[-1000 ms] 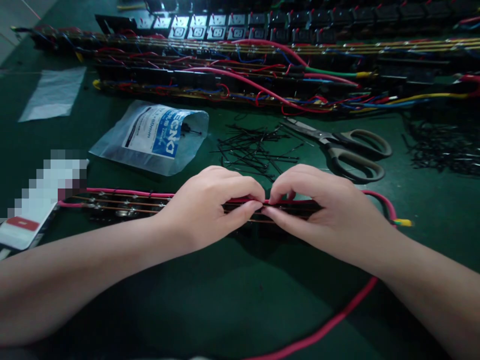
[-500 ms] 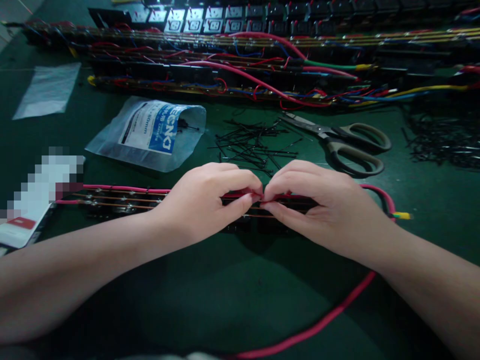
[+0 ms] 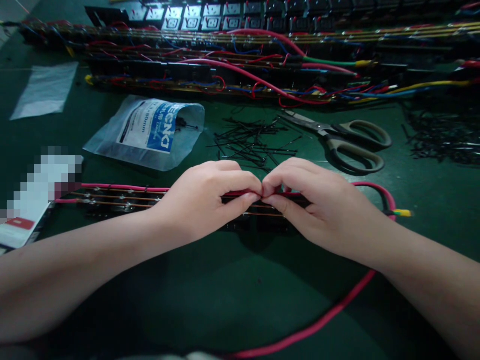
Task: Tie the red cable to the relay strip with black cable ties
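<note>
My left hand (image 3: 212, 197) and my right hand (image 3: 318, 202) meet fingertip to fingertip over a long black strip (image 3: 108, 205) with brass-coloured rods running along it. Both are pinched closed, thumb against forefinger, right at the red cable (image 3: 123, 187) along the strip's far edge. Whatever small thing sits between the fingertips is hidden. Black bands circle the cable left of my hands. Beyond the strip's right end the cable loops back, near a yellow-green tip (image 3: 403, 213). Just past my fingers lies a loose pile of black cable ties (image 3: 251, 142).
Scissors (image 3: 326, 131) lie behind my right hand. An opened plastic bag (image 3: 146, 132) of ties is behind my left. A phone-like object (image 3: 41, 200), partly pixelated, rests at left near a flat clear bag (image 3: 45, 90). Wired socket strips (image 3: 210, 65) span the back; black clippings (image 3: 446, 137) lie right.
My right hand has shifted slightly left and up, its fingertips now pressed closer to my left ones. The left hand holds nearly the same pose; the view has shifted a little.
</note>
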A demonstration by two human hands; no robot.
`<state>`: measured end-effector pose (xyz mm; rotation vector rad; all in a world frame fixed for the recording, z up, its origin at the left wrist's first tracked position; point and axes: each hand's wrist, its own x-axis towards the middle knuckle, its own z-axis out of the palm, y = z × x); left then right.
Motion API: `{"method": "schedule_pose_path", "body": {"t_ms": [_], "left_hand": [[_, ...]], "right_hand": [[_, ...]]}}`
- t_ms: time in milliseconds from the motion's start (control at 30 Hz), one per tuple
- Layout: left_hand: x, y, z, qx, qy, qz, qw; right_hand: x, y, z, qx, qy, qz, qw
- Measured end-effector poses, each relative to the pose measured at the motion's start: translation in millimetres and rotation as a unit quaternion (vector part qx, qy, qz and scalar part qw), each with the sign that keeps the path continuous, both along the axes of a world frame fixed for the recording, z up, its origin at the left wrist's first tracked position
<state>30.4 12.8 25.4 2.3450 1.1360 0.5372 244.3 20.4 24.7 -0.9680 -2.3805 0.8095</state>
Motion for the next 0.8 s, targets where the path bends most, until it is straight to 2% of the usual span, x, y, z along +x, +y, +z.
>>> {"method": "schedule_pose_path", "body": {"t_ms": [800], "left_hand": [[0.0, -2.6, -0.2, 0.02, 0.017, -0.008, 1.0]], "right_hand": [[2.1, 1.3, 0.7, -0.019, 0.031, -0.031, 0.999]]}}
